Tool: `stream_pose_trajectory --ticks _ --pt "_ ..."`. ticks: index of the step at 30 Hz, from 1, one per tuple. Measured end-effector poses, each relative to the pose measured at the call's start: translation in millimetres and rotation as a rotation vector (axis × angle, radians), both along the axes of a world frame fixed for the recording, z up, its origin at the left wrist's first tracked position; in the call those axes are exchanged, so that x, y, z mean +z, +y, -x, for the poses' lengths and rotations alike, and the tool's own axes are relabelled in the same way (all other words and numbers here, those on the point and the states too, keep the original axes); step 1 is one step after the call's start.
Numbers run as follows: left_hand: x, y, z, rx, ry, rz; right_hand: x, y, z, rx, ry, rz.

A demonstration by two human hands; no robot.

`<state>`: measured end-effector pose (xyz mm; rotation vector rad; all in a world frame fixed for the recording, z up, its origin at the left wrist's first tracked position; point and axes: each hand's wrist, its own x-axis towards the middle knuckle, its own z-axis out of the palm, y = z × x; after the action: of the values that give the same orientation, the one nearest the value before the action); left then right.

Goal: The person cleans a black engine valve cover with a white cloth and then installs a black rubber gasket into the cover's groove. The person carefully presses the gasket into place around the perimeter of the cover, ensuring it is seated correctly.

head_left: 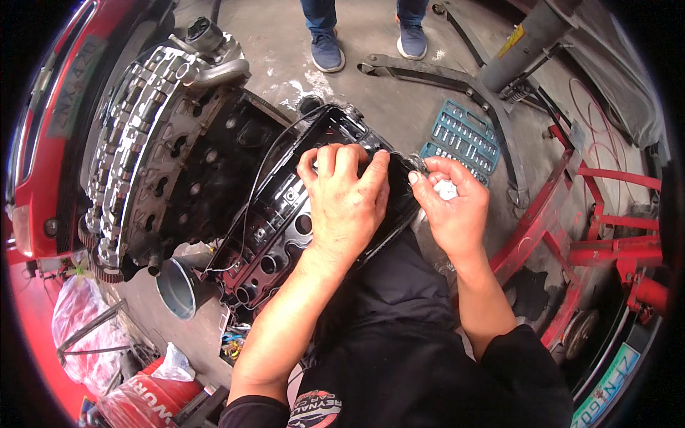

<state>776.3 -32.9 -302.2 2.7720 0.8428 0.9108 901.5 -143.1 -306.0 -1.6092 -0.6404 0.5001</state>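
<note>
Close handwork on the black engine cover [285,245]: the left hand [347,196] curls over it, grip unclear; the right hand [457,215] clutches a white wad [445,190]. Next calls for steady support.

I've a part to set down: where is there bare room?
The larger bare patch is concrete floor bordered by the hoist leg, teal socket set and valve cover. A smaller one lies between the bucket and red drum. It is crowded around the valve cover: left hand over it, right hand by its edge, engine alongside.
</note>
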Motion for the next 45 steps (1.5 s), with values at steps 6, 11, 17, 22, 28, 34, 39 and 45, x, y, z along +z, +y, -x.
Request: stream_pose_trajectory --ticks 6,11,17,22,28,34,39,45 --pt "-4 6 -8 -0.008 -0.086 0.125 -14 -3 -14 0.064 -0.142 0.053" --pt "-3 7 -19 -0.05 -0.134 0.066 2 -1 -16 0.075 -0.361 0.154" --pt "-1 23 -20 -0.148 -0.057 0.081 -1 -2 -5 0.003 -0.444 0.087" --pt "-2 27 -24 -0.185 -0.066 0.235 -23 -7 -4 -0.055 -0.342 0.05" --pt "-3 30 -21 -0.17 -0.058 0.315 -13 -8 -15 0.078 0.019 0.084" --pt "15 24 -13 -0.266 -0.066 0.278 -8 -13 -30 0.138 -0.131 0.068" --pt "15 21 -14 -0.41 0.03 0.171 -17 -18 -3 0.051 -0.3 0.032" --pt "16 31 -14 -0.506 0.009 0.238 -47 -29 20 0.15 0.34 -0.167"
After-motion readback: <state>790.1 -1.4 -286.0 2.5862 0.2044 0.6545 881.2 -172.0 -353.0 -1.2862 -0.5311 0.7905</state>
